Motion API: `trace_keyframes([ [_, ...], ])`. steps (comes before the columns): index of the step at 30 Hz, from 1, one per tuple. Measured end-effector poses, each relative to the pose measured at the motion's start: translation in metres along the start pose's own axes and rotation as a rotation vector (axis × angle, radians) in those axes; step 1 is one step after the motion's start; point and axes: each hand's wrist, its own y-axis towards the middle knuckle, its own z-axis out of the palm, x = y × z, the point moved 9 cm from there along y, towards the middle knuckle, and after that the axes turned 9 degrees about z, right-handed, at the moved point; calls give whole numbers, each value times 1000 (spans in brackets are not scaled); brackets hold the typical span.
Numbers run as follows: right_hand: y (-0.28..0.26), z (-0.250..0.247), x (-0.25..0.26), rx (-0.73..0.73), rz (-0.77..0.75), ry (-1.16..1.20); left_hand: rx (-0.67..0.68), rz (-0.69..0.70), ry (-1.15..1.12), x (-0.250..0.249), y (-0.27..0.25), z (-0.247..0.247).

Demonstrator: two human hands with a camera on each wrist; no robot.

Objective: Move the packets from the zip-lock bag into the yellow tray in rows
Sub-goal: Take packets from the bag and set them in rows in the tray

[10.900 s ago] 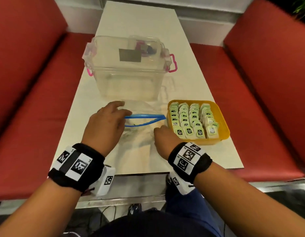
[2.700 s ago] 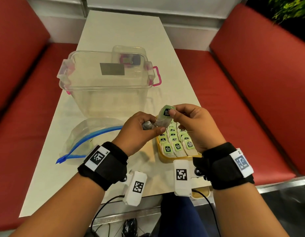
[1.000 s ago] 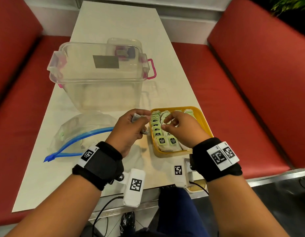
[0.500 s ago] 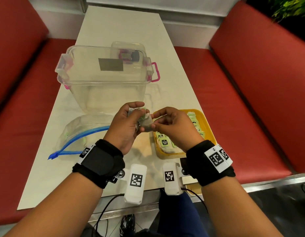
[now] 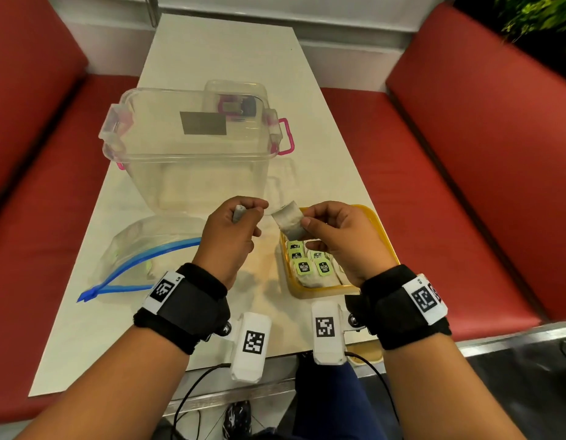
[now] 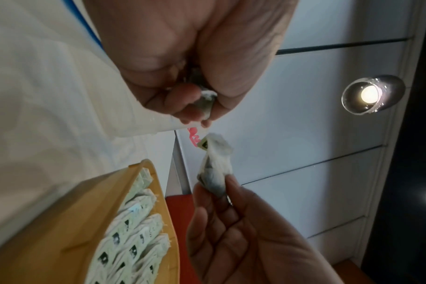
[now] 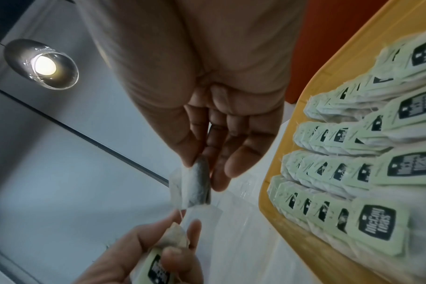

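Two small tea-bag packets are held above the table, one in each hand. My left hand (image 5: 243,211) grips one packet (image 5: 239,213) in curled fingers; its green label (image 7: 158,266) shows in the right wrist view. My right hand (image 5: 302,220) pinches the other packet (image 5: 289,222) between thumb and fingers, just left of the yellow tray (image 5: 385,239). Rows of green-labelled packets (image 5: 310,265) fill the tray. The zip-lock bag (image 5: 139,249) with a blue seal lies open at the left, a few packets showing faintly inside it.
A clear plastic box (image 5: 192,154) with pink latches stands right behind the hands and the bag. Red bench seats (image 5: 450,185) flank the narrow white table (image 5: 231,52). Wrist-camera cables hang over the table's near edge.
Half a second ago both hands met on the packets in front of the box. They have since drawn apart, each holding one packet, the right one toward the tray.
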Motion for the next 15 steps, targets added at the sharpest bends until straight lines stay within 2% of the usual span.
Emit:
trace_keyframes([
  [7, 0, -19, 4, -66, -23, 65, -111, -7, -138, -7, 9, -13],
  [10, -2, -24, 10, -120, -67, 33, -34, 8, -20, -9, 10, -3],
  [13, -5, -18, 20, -158, -147, -114, 85, 6, 83, -11, 5, 20],
  [15, -6, -9, 24, -154, -192, -227, 82, 3, 121, -11, 5, 28],
])
